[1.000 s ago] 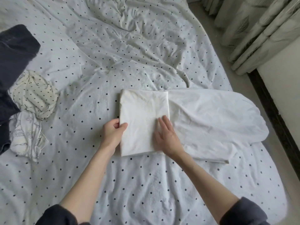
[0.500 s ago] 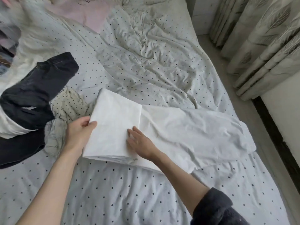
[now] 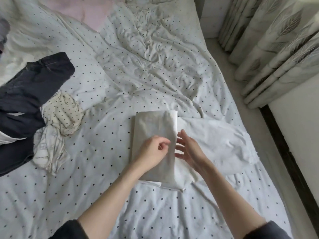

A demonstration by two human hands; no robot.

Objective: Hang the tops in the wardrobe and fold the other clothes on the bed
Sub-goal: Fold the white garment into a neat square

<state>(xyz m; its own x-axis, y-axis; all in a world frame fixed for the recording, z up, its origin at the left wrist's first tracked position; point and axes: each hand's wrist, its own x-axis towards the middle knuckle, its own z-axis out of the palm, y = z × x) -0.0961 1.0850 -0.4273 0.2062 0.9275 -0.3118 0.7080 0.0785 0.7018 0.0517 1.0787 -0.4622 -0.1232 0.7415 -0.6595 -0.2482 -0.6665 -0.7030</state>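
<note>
A white garment (image 3: 212,144) lies on the dotted bed sheet (image 3: 96,169). Its left part is folded into a narrow stack (image 3: 150,125), and the rest spreads flat to the right. My left hand (image 3: 152,150) is over the stack with curled fingers and pinches the folded layer near its right edge. My right hand (image 3: 189,149) hovers just right of that edge with fingers spread and holds nothing.
Dark jeans (image 3: 32,87), a cream dotted garment (image 3: 63,114) and a pale printed garment (image 3: 48,150) lie heaped at the left. A pink garment (image 3: 81,12) lies at the bed's head. Curtains (image 3: 276,49) and a wall border the narrow floor strip on the right.
My left hand has left the stack's left edge and crossed to its right edge, leaving the stack narrower. My right hand has lifted off the fabric and spread. The view tilted.
</note>
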